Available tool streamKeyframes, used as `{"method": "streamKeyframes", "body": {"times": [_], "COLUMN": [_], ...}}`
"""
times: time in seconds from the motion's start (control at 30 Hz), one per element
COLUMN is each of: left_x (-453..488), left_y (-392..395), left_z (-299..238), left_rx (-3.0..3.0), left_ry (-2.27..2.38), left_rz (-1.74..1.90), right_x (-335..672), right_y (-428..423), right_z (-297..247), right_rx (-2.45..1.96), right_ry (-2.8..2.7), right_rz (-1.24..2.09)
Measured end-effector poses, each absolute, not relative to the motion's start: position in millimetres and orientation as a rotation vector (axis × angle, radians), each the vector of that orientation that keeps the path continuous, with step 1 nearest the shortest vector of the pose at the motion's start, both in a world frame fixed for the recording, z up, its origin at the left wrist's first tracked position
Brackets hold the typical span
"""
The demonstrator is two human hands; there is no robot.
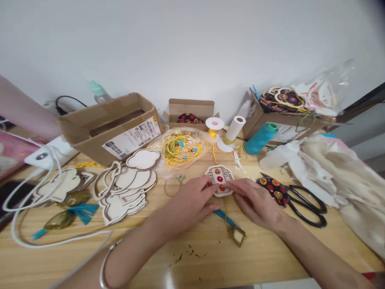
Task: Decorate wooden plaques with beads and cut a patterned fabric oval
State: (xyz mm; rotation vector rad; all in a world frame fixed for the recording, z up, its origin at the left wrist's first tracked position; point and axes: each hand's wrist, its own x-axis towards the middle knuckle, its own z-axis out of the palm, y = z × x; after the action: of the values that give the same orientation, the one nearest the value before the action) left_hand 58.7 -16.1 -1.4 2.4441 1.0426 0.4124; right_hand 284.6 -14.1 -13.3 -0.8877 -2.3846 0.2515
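Across a pale wooden workbench (264, 257), both bare hands meet over a small cream wooden plaque (219, 180) with a lattice cut-out and round red inlays. The left hand (188, 202) reaches in with its fingers nearly straight, their tips on the plaque's lower left side; a silver bangle (105, 265) circles that wrist. The right hand (258, 200) comes from the other side, fingers lightly curved, pressing on the plaque's right side. Together they seem to grip it just above the wood, though the soft view makes that hard to be sure of. Below the right hand lies a teal tassel (224, 218) with a small brass-coloured fitting (238, 237). Just right of that hand are a black, red-flowered fabric piece (275, 191) and black-handled steel scissors (306, 206). Left of the left hand sits a stack of cloud-shaped wooden blanks (126, 188); behind the plaque, a tangle of yellow cord (182, 148) lies in clear plastic.
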Motion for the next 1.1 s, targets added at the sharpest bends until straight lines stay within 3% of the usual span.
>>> {"method": "streamKeyframes", "body": {"times": [0.6,0.87,1.1], "left_x": [58.5,58.0,55.2], "left_y": [-15.7,-16.0,-13.8], "left_z": [-0.5,-2.5,3.0], "left_rx": [2.412,2.439,2.407], "left_ry": [1.037,1.022,1.119], "left_rz": [0.396,0.461,0.692], "right_x": [284.3,289.4,290.2], "right_y": [-16.5,-17.9,-14.1], "right_z": [-18.5,-13.2,-6.8], "right_rx": [-0.872,-1.006,-1.053], "right_ry": [-2.501,-2.285,-2.138], "right_rz": [0.016,0.342,0.267]}}
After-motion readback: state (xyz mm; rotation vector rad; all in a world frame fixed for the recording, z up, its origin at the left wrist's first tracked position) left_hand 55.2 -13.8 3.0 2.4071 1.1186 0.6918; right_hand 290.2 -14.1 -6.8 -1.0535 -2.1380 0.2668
